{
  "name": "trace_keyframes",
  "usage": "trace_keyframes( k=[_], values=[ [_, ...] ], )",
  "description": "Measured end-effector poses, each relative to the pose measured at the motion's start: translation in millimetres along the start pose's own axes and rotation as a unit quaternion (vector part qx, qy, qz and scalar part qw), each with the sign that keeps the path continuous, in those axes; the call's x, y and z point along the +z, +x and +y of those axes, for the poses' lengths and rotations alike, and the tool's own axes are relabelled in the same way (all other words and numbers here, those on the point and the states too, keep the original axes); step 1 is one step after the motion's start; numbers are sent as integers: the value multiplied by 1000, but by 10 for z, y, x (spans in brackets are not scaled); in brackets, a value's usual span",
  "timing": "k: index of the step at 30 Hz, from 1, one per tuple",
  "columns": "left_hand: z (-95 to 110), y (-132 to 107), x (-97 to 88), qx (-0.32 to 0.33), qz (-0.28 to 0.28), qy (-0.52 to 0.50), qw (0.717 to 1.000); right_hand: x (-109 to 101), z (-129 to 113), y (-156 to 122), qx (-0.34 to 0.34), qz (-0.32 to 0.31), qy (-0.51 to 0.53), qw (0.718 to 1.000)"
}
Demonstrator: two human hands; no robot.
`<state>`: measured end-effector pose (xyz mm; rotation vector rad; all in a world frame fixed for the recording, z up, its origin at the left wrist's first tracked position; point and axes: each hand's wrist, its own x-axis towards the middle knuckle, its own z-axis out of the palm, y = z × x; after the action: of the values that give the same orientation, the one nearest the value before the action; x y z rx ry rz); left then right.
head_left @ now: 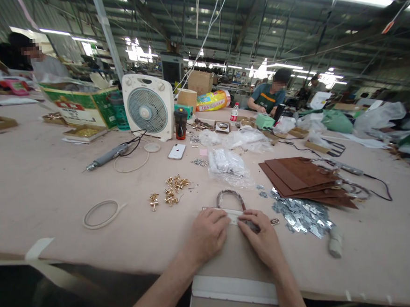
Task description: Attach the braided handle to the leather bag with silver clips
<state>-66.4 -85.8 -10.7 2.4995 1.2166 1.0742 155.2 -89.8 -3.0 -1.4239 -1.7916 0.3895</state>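
A flat beige bag panel point(230, 264) with white edge strips lies at the table's near edge. Its looped brown handle point(229, 195) sticks out at the far end. My left hand point(208, 234) presses down on the panel's top white strip, fingers curled. My right hand point(262, 236) rests beside it on the same strip, fingertips pinching at the handle's base. A small metal buckle point(275, 221) lies just right of my right hand.
Gold metal fittings point(170, 191) lie left of the handle, a pile of silver metal plates point(302, 214) to the right, brown leather sheets point(299, 175) beyond. A tape ring point(100, 213), a screwdriver tool point(107, 157), a phone point(177, 151), a fan point(148, 107), plastic bags point(228, 163). Other people work farther off.
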Motion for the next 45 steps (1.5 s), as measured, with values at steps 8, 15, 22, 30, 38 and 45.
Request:
trace_keyframes(
  k=[8,15,22,30,38,45],
  values=[
    [-20,-22,-129,-5,-11,37,999,-39,30,14,-38,13,-55,998],
    [131,149,-134,-15,-44,119,992,50,37,-3,-8,-31,10,999],
    [4,58,19,-27,-8,36,999,-198,90,-65,127,79,79,986],
    [-7,37,32,-31,9,-6,999,-274,67,-62,81,64,33,994],
    [10,33,9,-30,4,2,1000,-54,-105,54,-2,-13,-6,1000],
    [6,51,8,-44,10,-11,999,9,-38,80,16,-17,9,1000]
  ],
)
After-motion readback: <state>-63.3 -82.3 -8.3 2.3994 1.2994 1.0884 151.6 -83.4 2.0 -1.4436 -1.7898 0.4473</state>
